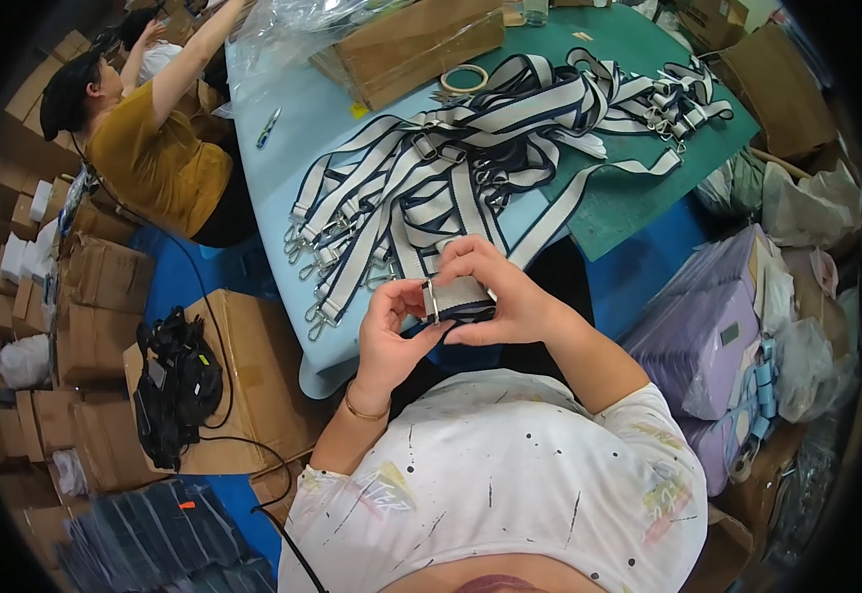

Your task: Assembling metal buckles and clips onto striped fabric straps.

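Close in front of my body, both hands hold a white webbing strap [462, 295] with dark blue edges. My left hand [388, 321] is closed at the strap's metal slide buckle [432, 302], thumb below and fingers above. The fingers of my right hand [505, 292] curl around the strap just right of the buckle, with the thumb underneath. A large heap of similar straps [510, 114] lies beyond my hands, its near ends carrying metal swivel hooks [320, 318]. More buckles and hooks are bunched at the heap's far right.
The light blue table [273, 188] meets a green mat [638, 208] on the right. Behind the straps are a cardboard box [416, 49] and a tape roll [463, 79]. Wrapped purple goods [697, 336] stand right; a carton with black straps [179, 385] stands left. Another person [159, 158] reaches forward at far left.
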A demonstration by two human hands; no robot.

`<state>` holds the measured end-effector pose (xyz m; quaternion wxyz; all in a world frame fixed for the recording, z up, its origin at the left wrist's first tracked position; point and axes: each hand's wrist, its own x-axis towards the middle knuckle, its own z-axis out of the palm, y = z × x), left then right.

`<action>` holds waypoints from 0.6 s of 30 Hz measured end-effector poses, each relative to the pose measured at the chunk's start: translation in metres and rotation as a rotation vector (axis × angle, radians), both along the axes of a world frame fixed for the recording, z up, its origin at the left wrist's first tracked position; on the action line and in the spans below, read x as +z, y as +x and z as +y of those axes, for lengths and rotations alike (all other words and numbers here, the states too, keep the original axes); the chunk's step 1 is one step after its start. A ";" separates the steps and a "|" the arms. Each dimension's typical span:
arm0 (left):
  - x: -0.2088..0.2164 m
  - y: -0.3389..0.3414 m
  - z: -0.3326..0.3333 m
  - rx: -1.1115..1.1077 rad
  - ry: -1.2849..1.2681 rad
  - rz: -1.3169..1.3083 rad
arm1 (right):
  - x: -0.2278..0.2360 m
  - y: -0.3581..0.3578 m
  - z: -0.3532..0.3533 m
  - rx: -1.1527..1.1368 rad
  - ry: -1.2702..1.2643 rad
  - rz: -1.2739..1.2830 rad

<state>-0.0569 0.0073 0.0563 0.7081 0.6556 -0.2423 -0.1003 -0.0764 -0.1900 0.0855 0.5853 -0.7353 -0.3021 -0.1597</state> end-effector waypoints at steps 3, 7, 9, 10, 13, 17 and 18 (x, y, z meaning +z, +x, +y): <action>0.007 -0.004 -0.007 0.042 0.077 -0.184 | 0.014 -0.004 -0.004 -0.080 -0.260 -0.050; 0.008 -0.003 -0.012 -0.054 0.015 -0.247 | 0.023 -0.010 -0.015 -0.096 -0.323 -0.052; 0.011 -0.002 -0.010 -0.138 -0.058 -0.186 | 0.021 -0.010 -0.018 -0.029 -0.202 -0.013; 0.014 -0.004 -0.007 -0.261 -0.092 0.102 | 0.019 -0.008 -0.020 0.045 -0.083 0.023; 0.017 -0.012 -0.007 -0.384 -0.123 0.315 | 0.008 -0.004 -0.021 0.098 0.034 -0.046; 0.012 -0.012 0.000 -0.365 -0.077 0.317 | -0.004 -0.008 -0.020 0.239 0.486 0.297; 0.009 -0.012 0.001 -0.365 -0.064 0.325 | -0.003 -0.008 -0.021 0.223 0.539 0.310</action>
